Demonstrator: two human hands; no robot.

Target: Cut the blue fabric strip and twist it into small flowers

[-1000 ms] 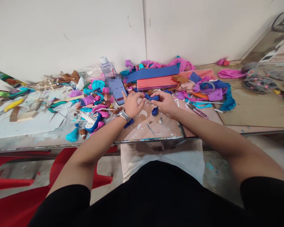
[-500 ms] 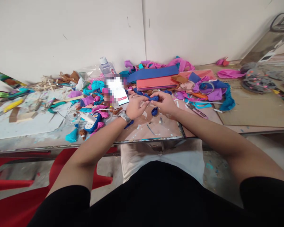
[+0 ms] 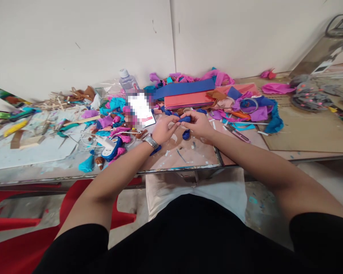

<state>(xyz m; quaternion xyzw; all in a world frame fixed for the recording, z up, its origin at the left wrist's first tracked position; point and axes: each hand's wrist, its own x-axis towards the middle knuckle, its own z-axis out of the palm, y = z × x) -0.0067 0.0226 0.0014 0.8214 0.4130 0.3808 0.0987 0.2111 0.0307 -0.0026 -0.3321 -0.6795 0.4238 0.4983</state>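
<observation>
A piece of blue crepe paper (image 3: 184, 119), bunched into a small roll, is held between my two hands above the table. My right hand (image 3: 198, 123) has its thumb and fingers closed round the roll's right part. On the other side, my left hand (image 3: 165, 128) pinches the roll's left end with its fingertips; a metal watch (image 3: 151, 141) is on that wrist. Just below the hands lies another bunched blue paper piece (image 3: 186, 134). More blue paper (image 3: 156, 150) shows beside my left wrist, partly hidden by it.
A phone (image 3: 142, 108) stands lit behind my left hand, near a plastic bottle (image 3: 128, 80). Folded coloured sheets (image 3: 188, 101) lie behind the hands. A blue-and-white power socket (image 3: 111, 148) sits left, a pink cutter knife (image 3: 240, 135) right. Paper scraps surround them.
My left hand's fingers have drawn in from lying stretched across to pinching the blue paper's end. The right hand keeps its hold, and more of the roll shows.
</observation>
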